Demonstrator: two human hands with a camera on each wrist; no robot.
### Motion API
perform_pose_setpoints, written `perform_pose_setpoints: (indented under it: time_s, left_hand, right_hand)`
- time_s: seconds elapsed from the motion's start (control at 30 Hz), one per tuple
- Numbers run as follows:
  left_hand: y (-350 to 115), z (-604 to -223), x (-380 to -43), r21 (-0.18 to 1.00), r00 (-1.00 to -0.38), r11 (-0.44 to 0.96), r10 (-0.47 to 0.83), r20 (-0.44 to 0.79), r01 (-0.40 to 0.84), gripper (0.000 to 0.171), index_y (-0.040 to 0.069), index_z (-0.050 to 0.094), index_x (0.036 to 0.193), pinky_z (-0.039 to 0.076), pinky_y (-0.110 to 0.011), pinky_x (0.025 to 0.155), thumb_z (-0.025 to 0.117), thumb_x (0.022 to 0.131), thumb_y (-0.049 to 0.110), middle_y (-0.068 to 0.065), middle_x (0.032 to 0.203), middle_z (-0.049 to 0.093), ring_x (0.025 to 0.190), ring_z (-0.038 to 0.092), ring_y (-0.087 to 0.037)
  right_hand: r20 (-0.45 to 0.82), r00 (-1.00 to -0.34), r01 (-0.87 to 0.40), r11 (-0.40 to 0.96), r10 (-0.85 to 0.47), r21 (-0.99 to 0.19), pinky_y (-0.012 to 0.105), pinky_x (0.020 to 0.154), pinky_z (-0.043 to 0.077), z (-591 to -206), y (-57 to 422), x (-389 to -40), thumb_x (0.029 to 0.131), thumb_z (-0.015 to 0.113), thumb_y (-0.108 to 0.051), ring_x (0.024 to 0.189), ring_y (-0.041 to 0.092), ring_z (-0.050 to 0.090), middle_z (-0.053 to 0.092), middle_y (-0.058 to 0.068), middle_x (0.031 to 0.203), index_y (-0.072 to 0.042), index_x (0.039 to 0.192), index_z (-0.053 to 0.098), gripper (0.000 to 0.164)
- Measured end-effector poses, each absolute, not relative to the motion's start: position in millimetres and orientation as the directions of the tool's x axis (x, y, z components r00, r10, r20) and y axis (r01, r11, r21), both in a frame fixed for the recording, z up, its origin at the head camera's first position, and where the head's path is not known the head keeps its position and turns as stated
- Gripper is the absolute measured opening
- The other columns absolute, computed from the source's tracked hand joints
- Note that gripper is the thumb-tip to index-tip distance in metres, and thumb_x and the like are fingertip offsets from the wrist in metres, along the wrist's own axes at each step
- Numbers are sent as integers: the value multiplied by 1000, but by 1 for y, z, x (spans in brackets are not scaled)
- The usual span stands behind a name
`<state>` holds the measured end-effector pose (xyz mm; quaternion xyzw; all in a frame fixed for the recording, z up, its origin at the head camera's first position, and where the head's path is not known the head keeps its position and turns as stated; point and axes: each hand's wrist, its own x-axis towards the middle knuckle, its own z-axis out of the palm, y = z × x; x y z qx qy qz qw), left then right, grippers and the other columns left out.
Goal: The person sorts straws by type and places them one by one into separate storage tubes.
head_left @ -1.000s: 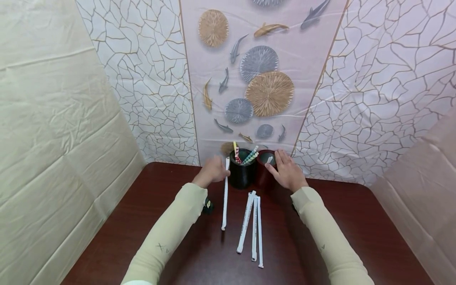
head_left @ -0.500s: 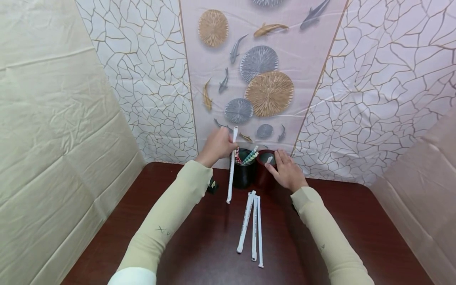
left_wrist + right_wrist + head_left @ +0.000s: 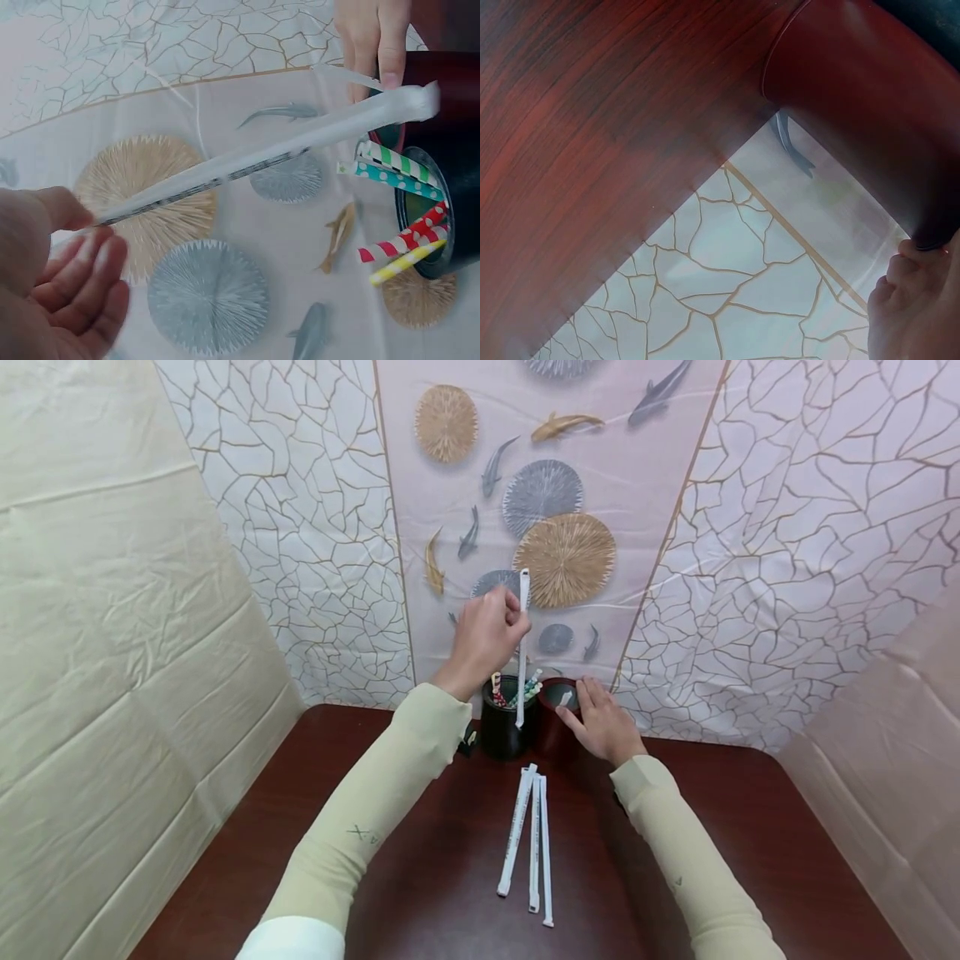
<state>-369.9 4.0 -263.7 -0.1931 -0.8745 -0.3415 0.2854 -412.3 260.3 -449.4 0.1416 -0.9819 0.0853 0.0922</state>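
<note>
Head view, left hand (image 3: 486, 631): raised off the tabletop (image 3: 435, 881), it pinches one white wrapped straw (image 3: 522, 652) near the upper end. So small a hold could let a slight twist of the fingers swing the long free part off line.
Wrapper: looks thin and smooth, so it could slide through a light pinch or crease under a hard one.
Straw's lower end: hangs across the black cup (image 3: 498, 737) in the head view; whether it is over the mouth or in front of the wall cannot be told. Misjudged depth could make it strike the rim and bend.
Patterned straws (image 3: 405, 244): lean out of the black cup at several angles, and contact with the wrapped straw could snag or dislodge one.
Right hand (image 3: 603, 722): straight fingers and a spread thumb touch the red cup (image 3: 847, 86) near its rim. Uneven pressure could tip that cup or shove it against the black one just beside it.
Red cup's mouth: partly screened by the thumb, with a white straw end (image 3: 566, 698) showing inside; anything lowered there could catch on either.
Loose wrapped straws (image 3: 517, 831): lie on the tabletop nearer the person, far ends bunched; a dragging sleeve could scatter them.
Backdrop (image 3: 558, 560): rises behind the cups; reaching too far could brush it.
</note>
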Motion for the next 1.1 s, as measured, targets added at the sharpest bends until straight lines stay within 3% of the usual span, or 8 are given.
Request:
perform_pose_setpoints:
  time_s: [0.23, 0.4, 0.93, 1.1]
  left_hand:
    - [17, -257, -370, 437, -643, 641, 117, 757, 631, 11, 5, 71, 101, 61, -32, 79, 66, 101, 14, -6, 89, 80, 79, 76, -18]
    - [27, -259, -373, 407, -601, 642, 105, 792, 649, 10, 5, 71, 101, 60, -30, 77, 67, 101, 15, -6, 92, 81, 82, 76, -16]
    - [50, -304, -388, 423, -656, 692, 96, 749, 585, 9, 9, 72, 100, 60, -33, 76, 71, 100, 18, -2, 93, 82, 83, 78, -16]
    - [55, -320, -392, 426, -713, 719, 135, 688, 548, 13, 10, 73, 107, 61, -34, 84, 70, 101, 21, -1, 103, 83, 94, 78, -18]
  right_hand:
    - [209, -943, -295, 944, -261, -151, 61, 129, 27, -448, 260, -412, 110, 30, -66, 162, 45, 20, 18, 26, 175, 4, 167, 20, 91]
    - [205, -944, -291, 945, -258, -151, 61, 129, 27, -448, 260, -412, 109, 29, -67, 162, 45, 19, 17, 26, 175, 4, 167, 19, 92]
    - [218, -940, -295, 945, -261, -143, 61, 128, 29, -447, 257, -411, 111, 31, -63, 162, 46, 22, 20, 27, 174, 6, 166, 22, 89]
    - [211, -941, -296, 944, -264, -142, 59, 130, 26, -448, 259, -411, 110, 31, -64, 163, 44, 19, 18, 26, 175, 5, 166, 21, 90]
